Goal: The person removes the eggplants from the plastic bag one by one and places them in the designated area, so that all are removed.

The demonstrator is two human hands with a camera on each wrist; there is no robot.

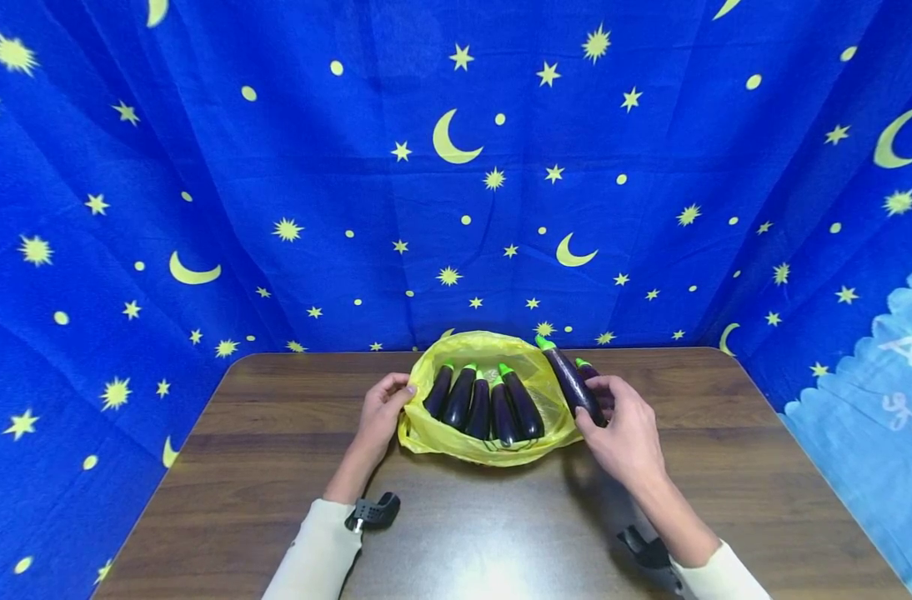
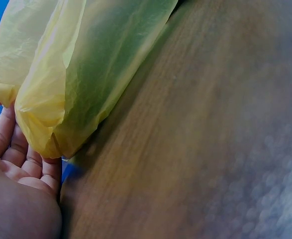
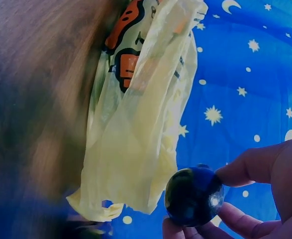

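A yellow plastic bag [image 1: 426, 437] lies on the table with its mouth spread wide, and several dark purple eggplants [image 1: 480, 408] with green caps lie side by side in it. At the bag's left rim my left hand [image 1: 383, 408] pinches the plastic between thumb and fingers. My right hand [image 1: 627, 425] grips one eggplant [image 1: 568, 379] by its rounded bottom end, green cap pointing up and away, over the bag's right rim. In the right wrist view, that end of the held eggplant [image 3: 193, 196] shows between thumb and fingers. Another eggplant [image 1: 587, 368] is partly hidden behind my right hand.
The brown wooden table [image 1: 276, 467] reaches back to a blue curtain [image 1: 396, 192] with yellow stars and moons. A light blue scalloped cloth [image 1: 876, 400] hangs at the right. Orange and black print [image 3: 128, 64] shows on the bag's side.
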